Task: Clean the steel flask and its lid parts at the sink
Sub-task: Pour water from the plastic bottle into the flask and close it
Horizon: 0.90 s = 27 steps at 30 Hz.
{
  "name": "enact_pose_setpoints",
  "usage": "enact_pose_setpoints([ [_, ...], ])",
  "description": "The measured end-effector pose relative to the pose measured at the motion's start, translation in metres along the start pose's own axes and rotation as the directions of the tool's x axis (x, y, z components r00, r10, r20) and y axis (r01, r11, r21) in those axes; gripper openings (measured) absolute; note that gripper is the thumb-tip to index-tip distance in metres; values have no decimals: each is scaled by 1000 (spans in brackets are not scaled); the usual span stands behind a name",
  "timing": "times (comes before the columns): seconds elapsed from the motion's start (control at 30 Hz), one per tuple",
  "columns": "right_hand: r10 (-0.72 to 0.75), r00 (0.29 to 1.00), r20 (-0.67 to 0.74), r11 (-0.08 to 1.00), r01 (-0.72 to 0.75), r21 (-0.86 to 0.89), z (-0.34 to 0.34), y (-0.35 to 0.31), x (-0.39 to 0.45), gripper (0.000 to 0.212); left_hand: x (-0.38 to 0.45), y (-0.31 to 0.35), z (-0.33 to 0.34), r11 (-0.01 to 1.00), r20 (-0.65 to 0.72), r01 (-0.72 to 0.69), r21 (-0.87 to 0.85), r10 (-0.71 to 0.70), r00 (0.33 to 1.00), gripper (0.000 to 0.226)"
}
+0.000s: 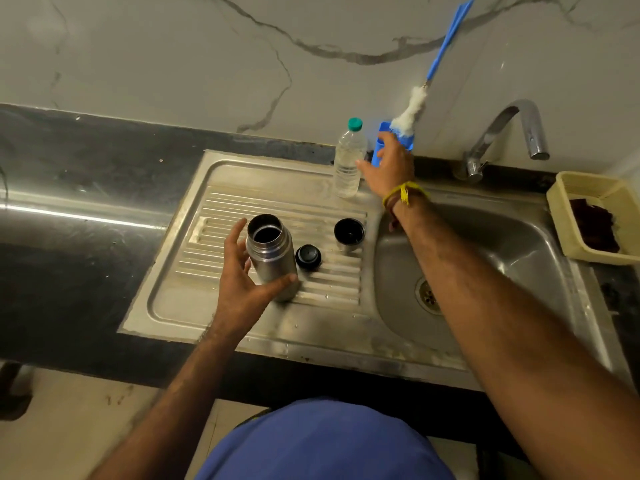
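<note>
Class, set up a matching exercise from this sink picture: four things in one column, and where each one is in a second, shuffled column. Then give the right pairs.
Things
1. steel flask
2. black stopper
3. plastic water bottle
4. cream basket

Places
A. right of the sink basin, by the tap
B. at the back edge of the drainboard, beside the blue holder
C. upright and open, with the left hand around it
D. lying on the drainboard ridges just right of the flask

Pairs: 1-C, 2-D, 3-B, 4-A
</note>
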State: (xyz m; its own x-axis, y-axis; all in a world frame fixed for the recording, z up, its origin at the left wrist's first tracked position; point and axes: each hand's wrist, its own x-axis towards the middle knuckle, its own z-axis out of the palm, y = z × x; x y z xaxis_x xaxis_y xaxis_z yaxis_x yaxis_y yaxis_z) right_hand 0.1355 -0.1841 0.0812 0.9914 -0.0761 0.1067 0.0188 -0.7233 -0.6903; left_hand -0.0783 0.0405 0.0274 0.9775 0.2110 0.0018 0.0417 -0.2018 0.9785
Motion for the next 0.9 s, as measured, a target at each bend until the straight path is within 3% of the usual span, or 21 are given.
enact_pose_setpoints([
  [0.13,-112,991,76,976,124,-180,6,-28,37,63,-3,10,-9,999,-35,-43,24,43,998,125],
  [0.3,-181,975,128,904,216,-368,19,-35,60,38,-10,23,-15,984,-71,-114,138,125,990,123],
  [0.53,-177,983,-38,945,159,-286,-2,-26,40,24,-14,49,-8,931,-189,-266,248,316,930,113],
  [0.7,-222,942,-252,968,182,-174,-55,-27,-15,27,-12,75,2,798,-186,-486,358,570,800,100],
  [0.8,-228,927,-299,972,196,-131,-89,-25,-53,27,-13,91,25,718,-115,-603,346,671,733,90],
  [0.9,-232,940,-251,969,203,-138,-109,-20,-93,27,-19,84,63,796,-7,-562,227,578,816,89],
])
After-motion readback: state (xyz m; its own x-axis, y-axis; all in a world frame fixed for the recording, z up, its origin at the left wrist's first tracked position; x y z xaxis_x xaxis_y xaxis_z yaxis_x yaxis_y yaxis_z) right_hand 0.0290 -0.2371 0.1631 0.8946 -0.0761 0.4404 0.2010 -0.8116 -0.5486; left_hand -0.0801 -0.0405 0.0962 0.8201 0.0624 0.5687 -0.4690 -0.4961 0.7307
